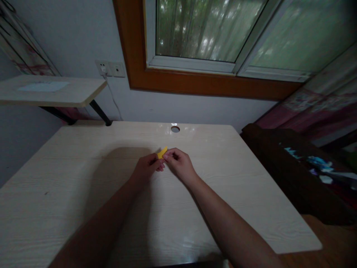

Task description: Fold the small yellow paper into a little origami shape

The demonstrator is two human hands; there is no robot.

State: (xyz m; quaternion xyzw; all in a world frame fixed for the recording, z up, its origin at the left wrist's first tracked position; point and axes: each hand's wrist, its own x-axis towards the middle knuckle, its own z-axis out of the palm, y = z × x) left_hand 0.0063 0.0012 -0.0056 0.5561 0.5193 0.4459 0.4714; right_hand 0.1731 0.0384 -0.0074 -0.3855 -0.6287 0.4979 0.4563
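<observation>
A small yellow piece [162, 153], which looks like folded paper, is held up between both hands over the pale wooden desk [223, 178]. My left hand [145, 166] pinches its left and lower side between thumb and fingers. From the right, the thumb and fingertips of my right hand [181, 163] are closed on its lower right edge. An angled tip of the piece points up and to the right above the fingers. Its lower part is hidden by my fingertips.
A round cable hole [175, 129] lies near the desk's back edge. At the left stands a raised shelf [83, 97] on black legs, with a paper sheet [44, 86] on it. Beyond the desk's right edge is dark wooden furniture [279, 167] holding several items.
</observation>
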